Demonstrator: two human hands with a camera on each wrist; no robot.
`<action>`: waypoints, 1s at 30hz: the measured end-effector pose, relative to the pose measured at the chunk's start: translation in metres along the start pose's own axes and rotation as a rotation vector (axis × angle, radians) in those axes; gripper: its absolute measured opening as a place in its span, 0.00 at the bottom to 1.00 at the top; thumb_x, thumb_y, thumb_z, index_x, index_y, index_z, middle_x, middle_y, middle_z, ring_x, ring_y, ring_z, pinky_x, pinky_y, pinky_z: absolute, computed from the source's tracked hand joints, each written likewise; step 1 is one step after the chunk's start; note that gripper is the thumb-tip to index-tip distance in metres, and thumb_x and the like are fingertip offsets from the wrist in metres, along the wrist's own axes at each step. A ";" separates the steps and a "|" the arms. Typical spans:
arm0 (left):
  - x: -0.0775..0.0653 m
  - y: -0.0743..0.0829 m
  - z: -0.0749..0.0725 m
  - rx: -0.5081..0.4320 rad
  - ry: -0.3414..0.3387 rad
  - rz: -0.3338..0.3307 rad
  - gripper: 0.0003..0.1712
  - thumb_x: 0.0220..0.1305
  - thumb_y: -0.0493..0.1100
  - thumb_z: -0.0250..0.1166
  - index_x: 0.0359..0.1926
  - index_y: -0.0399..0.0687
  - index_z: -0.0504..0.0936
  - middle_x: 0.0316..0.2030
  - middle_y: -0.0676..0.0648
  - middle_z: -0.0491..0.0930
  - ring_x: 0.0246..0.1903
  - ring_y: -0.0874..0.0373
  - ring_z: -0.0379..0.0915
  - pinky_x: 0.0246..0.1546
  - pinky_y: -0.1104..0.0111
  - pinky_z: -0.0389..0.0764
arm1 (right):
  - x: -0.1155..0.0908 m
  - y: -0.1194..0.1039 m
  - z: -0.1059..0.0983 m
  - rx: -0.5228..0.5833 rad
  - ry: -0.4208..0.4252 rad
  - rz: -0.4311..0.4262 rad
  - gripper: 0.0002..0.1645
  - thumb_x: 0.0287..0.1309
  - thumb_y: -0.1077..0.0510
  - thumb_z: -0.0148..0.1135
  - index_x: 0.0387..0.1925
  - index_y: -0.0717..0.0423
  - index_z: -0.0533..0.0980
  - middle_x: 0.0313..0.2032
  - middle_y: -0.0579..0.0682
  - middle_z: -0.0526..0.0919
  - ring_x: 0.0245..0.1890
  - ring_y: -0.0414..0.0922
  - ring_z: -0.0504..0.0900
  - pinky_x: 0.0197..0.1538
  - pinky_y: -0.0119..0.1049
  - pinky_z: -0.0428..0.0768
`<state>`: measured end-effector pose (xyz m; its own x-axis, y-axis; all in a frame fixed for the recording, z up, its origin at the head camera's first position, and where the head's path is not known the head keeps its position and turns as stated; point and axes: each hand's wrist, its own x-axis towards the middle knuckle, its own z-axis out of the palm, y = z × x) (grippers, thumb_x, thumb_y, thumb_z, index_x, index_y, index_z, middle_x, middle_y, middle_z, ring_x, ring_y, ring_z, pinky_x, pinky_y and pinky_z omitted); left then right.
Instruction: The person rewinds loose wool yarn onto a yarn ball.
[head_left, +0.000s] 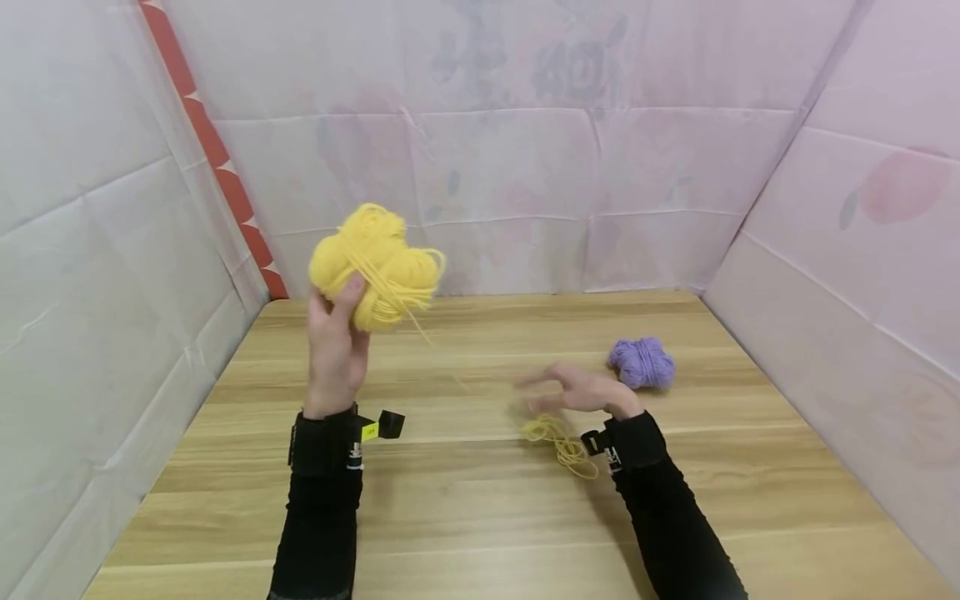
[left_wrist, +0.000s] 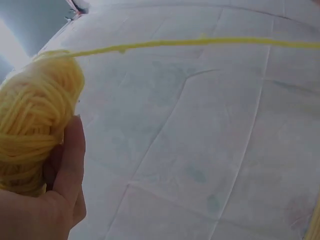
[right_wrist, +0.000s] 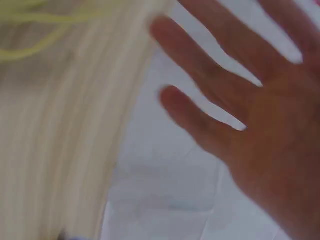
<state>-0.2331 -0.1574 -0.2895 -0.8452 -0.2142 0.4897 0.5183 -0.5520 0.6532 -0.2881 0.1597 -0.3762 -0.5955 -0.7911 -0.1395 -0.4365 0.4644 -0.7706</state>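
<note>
A fluffy ball of yellow yarn [head_left: 382, 267] is held up above the table by my left hand [head_left: 335, 358], thumb on its near side. In the left wrist view, a yellow strand [left_wrist: 200, 42] runs from the top of the yarn ball [left_wrist: 37, 100] across to the right edge. My right hand [head_left: 581, 390] hovers over the table with its fingers spread, blurred in the head view; the right wrist view shows nothing in its palm [right_wrist: 285, 130]. Just below it lies a loose tangle of yellow yarn [head_left: 566, 450] on the wood.
A small purple yarn ball [head_left: 642, 363] lies on the wooden table [head_left: 465, 517] beyond my right wrist. White printed sheets [head_left: 495, 167] wall in the table at the back and both sides. A red strip [head_left: 213, 146] runs down the back left corner.
</note>
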 end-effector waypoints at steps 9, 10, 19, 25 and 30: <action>-0.012 -0.023 0.033 0.318 -0.265 -0.172 0.30 0.66 0.35 0.60 0.64 0.50 0.57 0.56 0.43 0.72 0.52 0.53 0.76 0.49 0.64 0.82 | 0.013 -0.070 0.027 0.569 0.118 -0.324 0.20 0.72 0.49 0.46 0.62 0.45 0.69 0.53 0.45 0.81 0.61 0.42 0.74 0.72 0.55 0.61; -0.012 -0.024 0.034 0.315 -0.270 -0.187 0.30 0.66 0.35 0.59 0.65 0.51 0.57 0.55 0.44 0.72 0.52 0.53 0.76 0.49 0.65 0.82 | 0.014 -0.071 0.029 0.616 0.102 -0.347 0.16 0.73 0.50 0.45 0.55 0.47 0.73 0.44 0.44 0.83 0.52 0.40 0.79 0.69 0.52 0.67; -0.015 -0.021 0.030 0.272 -0.563 -0.430 0.37 0.65 0.35 0.60 0.71 0.52 0.56 0.54 0.42 0.74 0.51 0.53 0.77 0.50 0.62 0.82 | 0.016 -0.043 0.024 0.892 0.059 -0.343 0.10 0.73 0.54 0.45 0.36 0.48 0.72 0.19 0.38 0.67 0.19 0.33 0.64 0.28 0.26 0.66; -0.017 -0.020 0.027 0.511 -0.842 -0.547 0.38 0.59 0.35 0.68 0.67 0.54 0.62 0.54 0.43 0.74 0.51 0.51 0.77 0.49 0.57 0.83 | 0.004 -0.041 0.011 0.982 0.118 -0.285 0.11 0.74 0.53 0.45 0.42 0.48 0.74 0.26 0.37 0.76 0.22 0.32 0.71 0.29 0.24 0.73; -0.016 -0.024 0.024 0.713 -0.984 -0.494 0.38 0.56 0.37 0.71 0.66 0.55 0.64 0.54 0.48 0.74 0.52 0.54 0.74 0.51 0.61 0.81 | -0.005 -0.054 0.003 0.956 0.210 -0.241 0.14 0.73 0.51 0.46 0.38 0.53 0.76 0.18 0.38 0.69 0.14 0.33 0.61 0.17 0.27 0.55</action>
<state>-0.2291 -0.1217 -0.2992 -0.6733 0.7283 0.1279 0.3947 0.2077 0.8950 -0.2598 0.1376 -0.3354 -0.7098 -0.6929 0.1269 0.1083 -0.2854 -0.9523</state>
